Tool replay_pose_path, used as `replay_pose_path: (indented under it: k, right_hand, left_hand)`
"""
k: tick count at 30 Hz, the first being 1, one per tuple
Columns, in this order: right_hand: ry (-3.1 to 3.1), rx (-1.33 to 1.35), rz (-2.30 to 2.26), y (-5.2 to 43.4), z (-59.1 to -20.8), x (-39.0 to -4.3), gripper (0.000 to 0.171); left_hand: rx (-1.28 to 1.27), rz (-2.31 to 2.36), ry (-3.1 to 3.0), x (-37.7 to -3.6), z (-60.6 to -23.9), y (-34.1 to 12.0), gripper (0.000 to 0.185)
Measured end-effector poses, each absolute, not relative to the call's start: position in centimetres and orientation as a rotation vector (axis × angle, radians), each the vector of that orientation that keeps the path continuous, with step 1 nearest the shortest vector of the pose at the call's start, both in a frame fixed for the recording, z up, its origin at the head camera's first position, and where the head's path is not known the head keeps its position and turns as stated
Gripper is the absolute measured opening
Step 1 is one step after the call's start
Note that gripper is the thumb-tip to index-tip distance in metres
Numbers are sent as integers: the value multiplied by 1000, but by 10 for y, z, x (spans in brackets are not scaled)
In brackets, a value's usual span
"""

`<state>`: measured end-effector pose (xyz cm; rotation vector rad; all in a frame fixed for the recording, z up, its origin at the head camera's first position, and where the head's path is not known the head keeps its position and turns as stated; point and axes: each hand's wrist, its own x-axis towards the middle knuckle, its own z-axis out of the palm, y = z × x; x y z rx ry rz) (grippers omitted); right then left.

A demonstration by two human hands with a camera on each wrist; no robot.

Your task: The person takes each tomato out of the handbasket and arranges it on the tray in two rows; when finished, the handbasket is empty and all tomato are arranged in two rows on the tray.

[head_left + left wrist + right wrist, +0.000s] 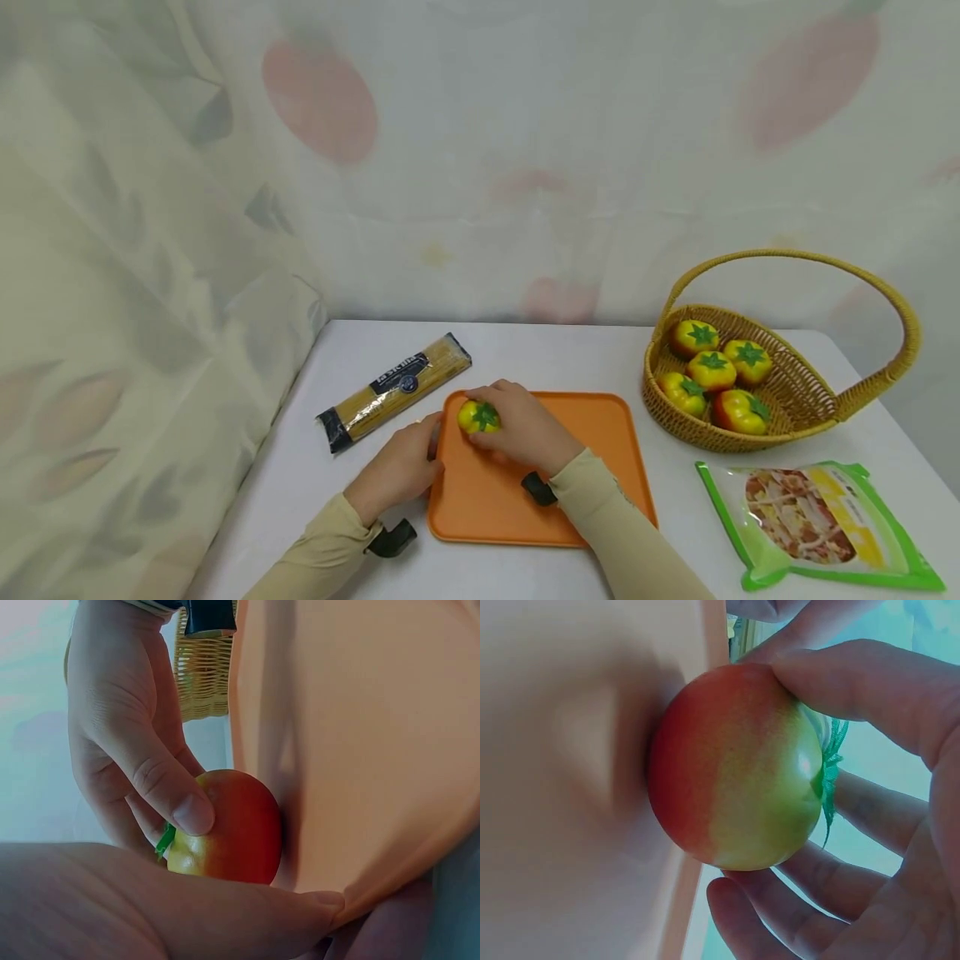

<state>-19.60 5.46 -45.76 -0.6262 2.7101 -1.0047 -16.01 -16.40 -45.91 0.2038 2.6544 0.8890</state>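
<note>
Nearest: two sleeved forearms coming in from the bottom edge, a black strap on each wrist. Snack pouch (813,521), green-edged, lies flat on the white surface (570,354) at near right, well apart from both hands.

Left hand (397,471) rests on the surface at the left rim of the orange tray (600,467), fingertips touching the rim. Its grip holds nothing; fingers look relaxed, but how far they curl is hard to tell from the head view. In the left wrist view a finger (225,915) lies straight along the tray edge.

Right hand (525,429) is over the tray's far-left corner, grip closed round a tomato (478,417), yellow with a green stem cap facing up. The tomato sits on the tray just inside the corner, touching it. Right wrist view: thumb (855,675) on one side, fingers curled under the other, the red-to-green tomato (739,769) pressed against the tray. Left wrist view: thumb pad on the tomato (232,829).

Farther left: spaghetti pack (397,390) lying diagonal on the surface, near the tray's far-left corner, not touching.

Farther right: wicker basket (813,408) with a hoop handle, just beside the tray's far-right corner, holding five more tomatoes (712,371).

Back: patterned curtain (150,250) behind and along the left side.
</note>
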Motion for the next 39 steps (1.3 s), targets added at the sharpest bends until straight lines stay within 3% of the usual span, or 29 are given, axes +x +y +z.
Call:
replay_pose_path:
  k: [21,29,39]
  right_hand:
    - [2745,-564,-1004,78,-453,-191,61]
    - [2815,-576,-997,91,-435,-190,65]
    - [3039,-564,-885,176,-411,-173,62]
  left_hand:
    - [257,878,2610,-171,-459,-144,76]
    - [224,895,2633,-169,-467,-153,76]
    - [158,872,2643,-166,-472,-166,78]
